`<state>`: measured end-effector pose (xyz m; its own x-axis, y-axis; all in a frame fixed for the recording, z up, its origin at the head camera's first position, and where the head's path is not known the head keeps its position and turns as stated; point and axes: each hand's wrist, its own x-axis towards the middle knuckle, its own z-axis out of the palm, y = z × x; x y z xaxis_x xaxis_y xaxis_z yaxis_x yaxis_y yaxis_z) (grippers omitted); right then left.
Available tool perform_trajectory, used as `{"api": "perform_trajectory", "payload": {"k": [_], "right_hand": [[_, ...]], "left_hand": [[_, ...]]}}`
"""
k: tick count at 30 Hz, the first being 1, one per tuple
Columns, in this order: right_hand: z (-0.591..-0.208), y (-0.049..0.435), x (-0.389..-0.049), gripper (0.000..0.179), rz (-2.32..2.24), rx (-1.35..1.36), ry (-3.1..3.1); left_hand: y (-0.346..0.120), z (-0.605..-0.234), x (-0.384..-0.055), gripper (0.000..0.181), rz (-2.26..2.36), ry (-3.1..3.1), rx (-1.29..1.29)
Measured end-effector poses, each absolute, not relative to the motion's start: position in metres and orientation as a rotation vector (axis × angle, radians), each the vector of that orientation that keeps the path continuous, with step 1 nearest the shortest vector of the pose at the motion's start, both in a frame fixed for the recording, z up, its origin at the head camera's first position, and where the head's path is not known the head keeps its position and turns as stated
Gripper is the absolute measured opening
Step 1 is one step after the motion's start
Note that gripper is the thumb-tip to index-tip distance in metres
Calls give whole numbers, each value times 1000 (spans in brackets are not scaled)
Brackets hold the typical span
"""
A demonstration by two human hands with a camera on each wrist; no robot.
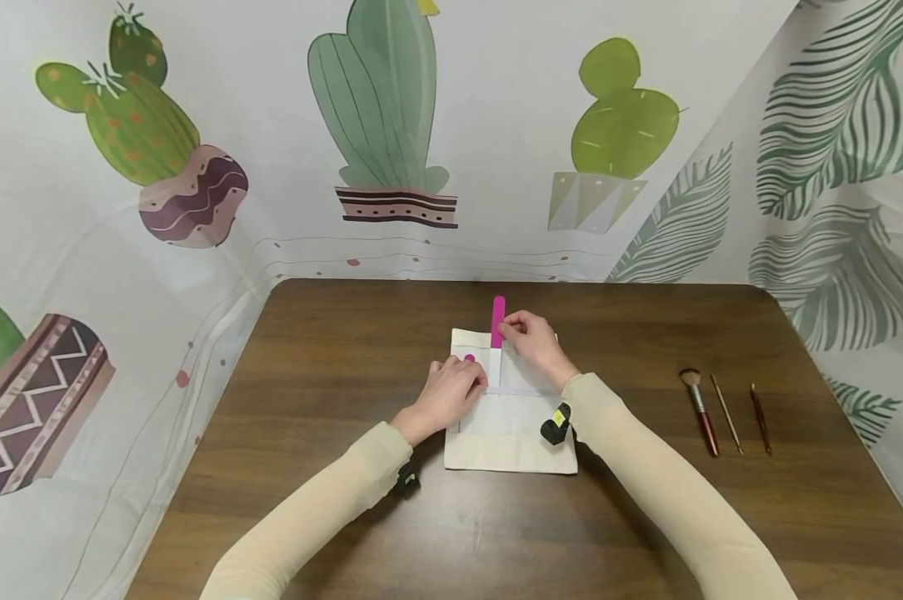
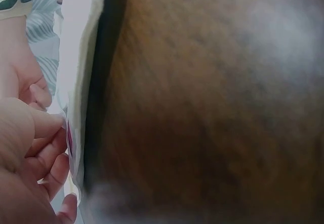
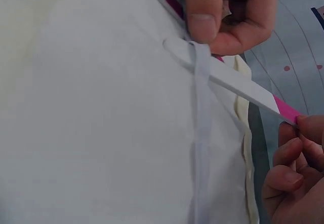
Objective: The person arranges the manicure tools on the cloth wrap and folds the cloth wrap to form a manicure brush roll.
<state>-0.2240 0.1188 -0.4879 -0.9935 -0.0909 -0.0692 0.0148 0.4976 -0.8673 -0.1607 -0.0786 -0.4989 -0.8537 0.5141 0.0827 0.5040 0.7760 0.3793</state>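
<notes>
A cream fabric roll [image 1: 511, 454] lies unfolded on the table, with a thin white elastic band [image 3: 202, 107] across its white lining. Between thumb and fingertips my right hand [image 1: 530, 337] pinches the pink part of a flat stick [image 1: 499, 323] with rounded ends. The stick's white end [image 3: 223, 74] passes under the band in the right wrist view. My left hand [image 1: 451, 390] pinches the band right beside the stick, thumb [image 3: 203, 24] on top. Another pink rounded end [image 1: 470, 357] shows by the left fingers; the rest of it is hidden.
To the right on the brown wooden table [image 1: 331, 350] lie a fan brush [image 1: 700, 412] with a red handle, a thin pale tool [image 1: 726, 414] and a dark red tool [image 1: 760, 419]. A cactus-print cloth [image 1: 496, 142] hangs behind the table's far edge.
</notes>
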Motion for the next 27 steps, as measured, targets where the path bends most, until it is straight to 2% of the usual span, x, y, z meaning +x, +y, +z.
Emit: {"api": "perform_trajectory", "payload": {"k": [6, 11, 14, 27], "right_hand": [[-494, 121, -222, 30, -1543, -85, 2603], [-495, 122, -222, 58, -1543, -165, 2592], [-493, 123, -222, 67, -1536, -221, 2593], [-495, 128, -219, 61, -1467, -272, 2577]], "left_hand": [[-79, -498, -160, 6, 614, 2933, 836], [-79, -498, -160, 6, 621, 2938, 839], [-79, -499, -160, 6, 622, 2941, 841], [-78, -498, -159, 4, 625, 2939, 836]]}}
